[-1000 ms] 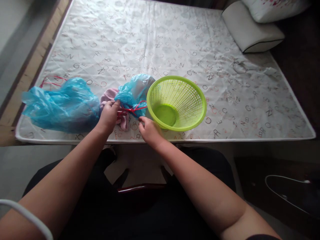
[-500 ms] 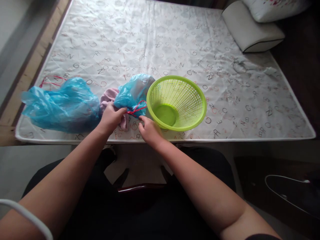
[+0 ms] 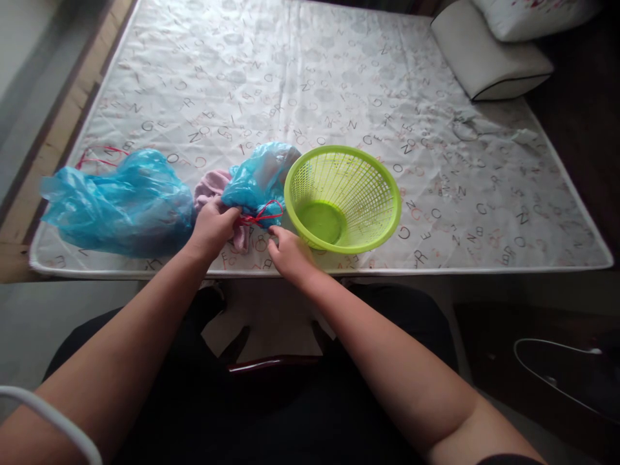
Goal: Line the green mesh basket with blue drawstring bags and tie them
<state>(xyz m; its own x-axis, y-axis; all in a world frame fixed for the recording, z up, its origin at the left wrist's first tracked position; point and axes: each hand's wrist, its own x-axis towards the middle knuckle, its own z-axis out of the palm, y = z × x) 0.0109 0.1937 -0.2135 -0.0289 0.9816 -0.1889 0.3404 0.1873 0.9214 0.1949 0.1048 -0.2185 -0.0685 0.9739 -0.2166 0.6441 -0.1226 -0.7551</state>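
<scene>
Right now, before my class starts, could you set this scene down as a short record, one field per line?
Left hand: left hand, fingertips at the red string of the smaller blue bag
Right hand: right hand, in front of the green basket, fingertips near that string; grip unclear
Cloth: pink cloth, between the two bags
Far left: larger blue bag
Surface: mattress printed with letters
Far right corner: grey cushion, white pillow

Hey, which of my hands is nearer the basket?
Right. Your right hand is beside the basket, by its near left rim; your left hand is farther left, at the red string of the smaller bag.
</scene>
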